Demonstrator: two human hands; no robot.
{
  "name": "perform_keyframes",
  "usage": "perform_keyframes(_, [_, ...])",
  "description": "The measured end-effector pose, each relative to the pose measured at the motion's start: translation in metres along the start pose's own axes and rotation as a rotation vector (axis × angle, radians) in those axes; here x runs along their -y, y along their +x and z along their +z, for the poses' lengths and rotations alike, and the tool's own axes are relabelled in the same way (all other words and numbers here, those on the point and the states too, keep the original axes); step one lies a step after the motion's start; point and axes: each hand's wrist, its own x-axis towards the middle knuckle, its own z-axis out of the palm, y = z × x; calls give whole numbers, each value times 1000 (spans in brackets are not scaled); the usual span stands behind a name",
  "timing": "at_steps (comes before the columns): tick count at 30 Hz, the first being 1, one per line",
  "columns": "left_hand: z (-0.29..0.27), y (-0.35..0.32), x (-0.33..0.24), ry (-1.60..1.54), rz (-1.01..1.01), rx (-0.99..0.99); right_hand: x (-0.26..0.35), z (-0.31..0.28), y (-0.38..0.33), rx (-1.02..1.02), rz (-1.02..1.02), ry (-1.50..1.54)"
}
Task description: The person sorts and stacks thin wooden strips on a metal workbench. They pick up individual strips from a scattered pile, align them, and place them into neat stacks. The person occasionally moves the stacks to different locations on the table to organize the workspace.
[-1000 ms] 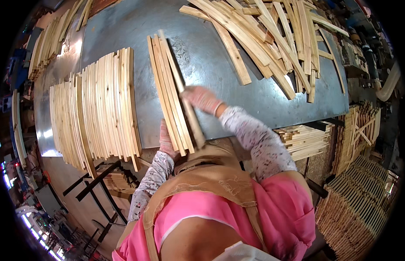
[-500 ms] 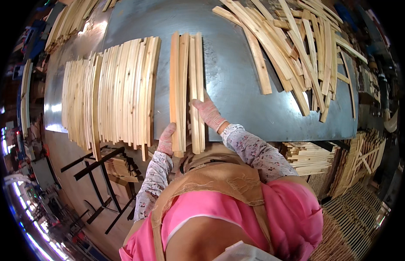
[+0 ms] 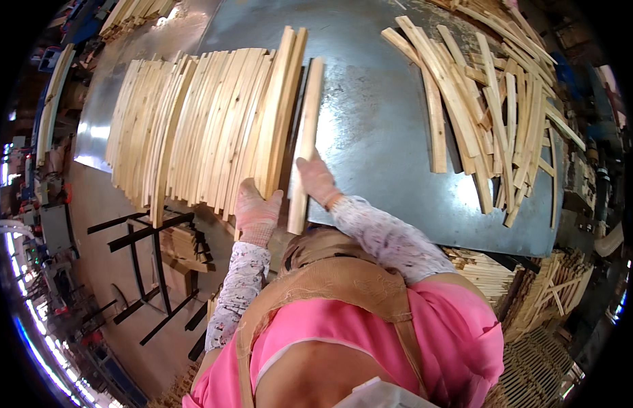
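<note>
My left hand [image 3: 257,212], in a pale pinkish glove, is closed on the near end of a couple of long wooden strips [image 3: 281,112]. These strips lie against the right side of a tight row of similar strips [image 3: 218,122], their far ends sticking out past it. My right hand [image 3: 318,181], gloved alike, grips another wooden strip [image 3: 307,129] from its right side, below the middle. A narrow gap of dark metal separates this strip from the ones at my left hand. Its fingers are partly hidden by the wood.
Everything lies on a grey metal table [image 3: 371,122]. A loose, crisscrossed heap of strips [image 3: 480,115] covers its right part. More strips [image 3: 136,17] lie at the far left. Below the near edge stand a black metal frame [image 3: 153,251] and stacked wood [image 3: 490,275].
My left hand has pushed its strips leftward, up against the row. The right hand keeps hold of a strip, now apart from them and tilted. The view has shifted slightly.
</note>
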Motion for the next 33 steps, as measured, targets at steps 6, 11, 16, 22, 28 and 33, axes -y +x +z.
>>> perform_keyframes(6, [69,-27,-65,-28,79,401,-34,-99,-41,557,140,-279])
perform_keyframes(11, [84,-30,-69,264,163,371,-29,-125,-46,382,463,151])
perform_keyframes(16, [93,-29,-58,257,167,318,-200,-261,-71,-621,554,-491])
perform_keyframes(22, [92,-34,-64,254,132,308,-253,-302,-110,-395,616,-563])
perform_keyframes(28, [95,-35,-68,191,120,312,-200,-206,-151,-502,505,-143])
perform_keyframes(33, [128,-29,-17,-17,107,226,-51,-137,-134,372,556,53])
